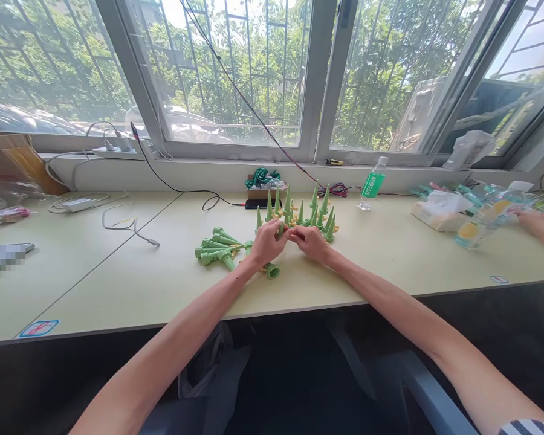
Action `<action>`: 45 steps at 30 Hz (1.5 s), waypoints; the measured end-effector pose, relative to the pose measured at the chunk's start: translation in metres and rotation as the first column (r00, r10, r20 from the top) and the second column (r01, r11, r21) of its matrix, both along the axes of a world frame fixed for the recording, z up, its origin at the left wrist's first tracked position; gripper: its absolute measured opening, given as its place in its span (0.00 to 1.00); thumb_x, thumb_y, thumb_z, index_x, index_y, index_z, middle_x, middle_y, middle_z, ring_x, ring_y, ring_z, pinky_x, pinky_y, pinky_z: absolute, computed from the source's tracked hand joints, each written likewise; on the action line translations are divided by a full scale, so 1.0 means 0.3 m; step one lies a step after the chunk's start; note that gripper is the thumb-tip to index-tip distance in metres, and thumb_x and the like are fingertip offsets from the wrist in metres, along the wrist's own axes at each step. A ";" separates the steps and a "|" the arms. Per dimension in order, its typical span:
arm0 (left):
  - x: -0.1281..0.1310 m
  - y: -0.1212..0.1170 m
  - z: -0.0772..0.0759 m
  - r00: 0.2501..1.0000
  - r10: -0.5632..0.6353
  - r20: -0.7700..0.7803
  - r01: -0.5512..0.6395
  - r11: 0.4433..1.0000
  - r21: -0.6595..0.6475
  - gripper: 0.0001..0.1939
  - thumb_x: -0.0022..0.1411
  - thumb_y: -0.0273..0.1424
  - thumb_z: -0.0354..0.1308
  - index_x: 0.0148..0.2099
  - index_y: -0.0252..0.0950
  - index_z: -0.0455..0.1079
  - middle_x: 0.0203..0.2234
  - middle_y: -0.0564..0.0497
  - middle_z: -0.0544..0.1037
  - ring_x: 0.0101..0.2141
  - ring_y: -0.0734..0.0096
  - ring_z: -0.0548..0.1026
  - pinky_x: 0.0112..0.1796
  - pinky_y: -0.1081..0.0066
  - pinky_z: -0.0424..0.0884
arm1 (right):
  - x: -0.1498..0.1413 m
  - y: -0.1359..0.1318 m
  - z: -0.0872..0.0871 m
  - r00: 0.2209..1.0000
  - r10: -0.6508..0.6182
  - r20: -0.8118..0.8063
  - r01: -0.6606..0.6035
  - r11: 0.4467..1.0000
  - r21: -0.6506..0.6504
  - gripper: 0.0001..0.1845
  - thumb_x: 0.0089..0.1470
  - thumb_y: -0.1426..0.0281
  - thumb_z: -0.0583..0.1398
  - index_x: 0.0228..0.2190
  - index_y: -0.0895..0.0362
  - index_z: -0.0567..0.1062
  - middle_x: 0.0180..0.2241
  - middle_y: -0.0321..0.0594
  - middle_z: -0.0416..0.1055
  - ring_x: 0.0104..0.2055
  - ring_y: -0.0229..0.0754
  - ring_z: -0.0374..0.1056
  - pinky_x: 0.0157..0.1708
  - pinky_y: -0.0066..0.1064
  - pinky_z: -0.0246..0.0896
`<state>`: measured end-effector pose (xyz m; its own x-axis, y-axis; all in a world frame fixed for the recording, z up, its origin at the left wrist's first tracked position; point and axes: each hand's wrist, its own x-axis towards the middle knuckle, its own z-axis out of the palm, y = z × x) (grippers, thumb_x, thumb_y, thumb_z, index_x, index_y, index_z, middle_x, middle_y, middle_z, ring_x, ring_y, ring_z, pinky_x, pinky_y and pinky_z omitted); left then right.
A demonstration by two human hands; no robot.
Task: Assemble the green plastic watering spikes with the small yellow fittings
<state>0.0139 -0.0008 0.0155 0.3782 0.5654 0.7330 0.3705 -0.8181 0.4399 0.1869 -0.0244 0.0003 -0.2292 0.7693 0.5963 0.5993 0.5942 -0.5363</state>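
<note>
My left hand [269, 243] is closed around a green plastic watering spike [281, 229], whose tip shows between the fingers. Against it, the fingertips of my right hand [312, 243] are pinched together; whatever they hold is too small and covered to make out. Just behind both hands, several green spikes [314, 198] with small yellow parts stand point up on the table. Left of my left hand lies a bunch of loose green spikes [217, 246] on their sides. Below that hand, a spike's threaded open end [272, 270] faces me.
Behind the spikes are a small box of green stuff [265, 181] and a dark phone [263, 204] on a cable. A bottle with a green label [372, 185] stands right of them. Farther right are a tissue box [439, 216], a larger bottle [485, 220] and another person's hand [538, 225].
</note>
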 end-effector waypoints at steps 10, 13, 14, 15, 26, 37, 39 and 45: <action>0.002 0.010 -0.008 1.000 0.005 -0.012 -0.005 1.000 -0.001 0.07 0.63 0.29 0.55 0.31 0.36 0.68 0.28 0.52 0.72 0.21 0.77 0.63 0.26 0.73 0.61 | -0.004 -0.007 0.005 1.000 -0.008 -0.003 0.008 1.000 -0.001 0.24 0.59 0.51 0.56 0.25 0.59 0.73 0.17 0.30 0.57 0.21 0.33 0.48 0.25 0.27 0.48; 0.005 0.005 -0.007 1.000 0.005 -0.006 -0.005 1.000 0.009 0.08 0.63 0.29 0.55 0.31 0.36 0.68 0.27 0.52 0.72 0.21 0.77 0.62 0.26 0.73 0.61 | -0.006 -0.013 0.010 1.000 0.000 0.003 0.000 1.000 0.016 0.21 0.58 0.53 0.58 0.29 0.59 0.73 0.17 0.29 0.56 0.21 0.33 0.48 0.25 0.27 0.49; 0.005 0.003 -0.006 1.000 0.005 -0.005 -0.005 1.000 0.010 0.08 0.63 0.29 0.55 0.30 0.36 0.68 0.27 0.52 0.72 0.21 0.77 0.62 0.26 0.73 0.61 | -0.007 -0.013 0.011 1.000 0.001 0.010 -0.001 1.000 0.018 0.20 0.58 0.54 0.58 0.29 0.59 0.73 0.17 0.29 0.56 0.21 0.33 0.49 0.25 0.27 0.49; 0.005 0.002 -0.006 1.000 0.004 -0.006 -0.004 1.000 0.011 0.08 0.63 0.29 0.55 0.30 0.36 0.68 0.27 0.52 0.72 0.21 0.76 0.62 0.26 0.73 0.61 | -0.007 -0.012 0.010 1.000 -0.001 0.016 0.000 1.000 0.019 0.20 0.58 0.54 0.58 0.28 0.59 0.73 0.17 0.29 0.56 0.21 0.33 0.49 0.25 0.26 0.49; -0.001 0.004 -0.006 0.999 0.000 -0.040 0.000 1.000 0.000 0.08 0.64 0.31 0.54 0.33 0.36 0.70 0.27 0.53 0.75 0.20 0.77 0.63 0.26 0.73 0.62 | -0.003 -0.002 0.004 0.999 0.003 0.038 -0.002 1.000 -0.018 0.21 0.59 0.54 0.56 0.25 0.58 0.70 0.18 0.30 0.59 0.22 0.33 0.48 0.25 0.27 0.49; -0.001 0.004 -0.006 0.999 -0.017 -0.048 0.017 1.000 0.010 0.08 0.64 0.32 0.54 0.33 0.37 0.70 0.26 0.53 0.75 0.20 0.77 0.63 0.28 0.73 0.63 | 0.003 0.001 0.002 0.994 0.055 0.094 -0.056 0.998 0.015 0.23 0.63 0.55 0.51 0.23 0.57 0.69 0.19 0.32 0.59 0.23 0.34 0.48 0.26 0.27 0.49; -0.001 0.003 -0.004 0.999 -0.014 -0.049 0.015 1.000 0.015 0.08 0.64 0.32 0.53 0.33 0.36 0.70 0.26 0.53 0.74 0.21 0.76 0.63 0.28 0.73 0.63 | 0.003 0.001 0.001 0.994 0.044 0.096 -0.046 0.999 0.018 0.25 0.63 0.55 0.51 0.22 0.57 0.69 0.18 0.32 0.57 0.22 0.34 0.47 0.26 0.27 0.48; 0.002 0.000 0.003 1.000 -0.011 -0.029 0.012 1.000 0.023 0.09 0.65 0.33 0.54 0.32 0.37 0.70 0.25 0.53 0.74 0.21 0.76 0.63 0.26 0.73 0.62 | 0.002 -0.004 0.004 0.999 0.001 0.036 -0.001 1.000 -0.012 0.20 0.59 0.54 0.57 0.29 0.58 0.74 0.17 0.29 0.57 0.21 0.33 0.49 0.25 0.27 0.48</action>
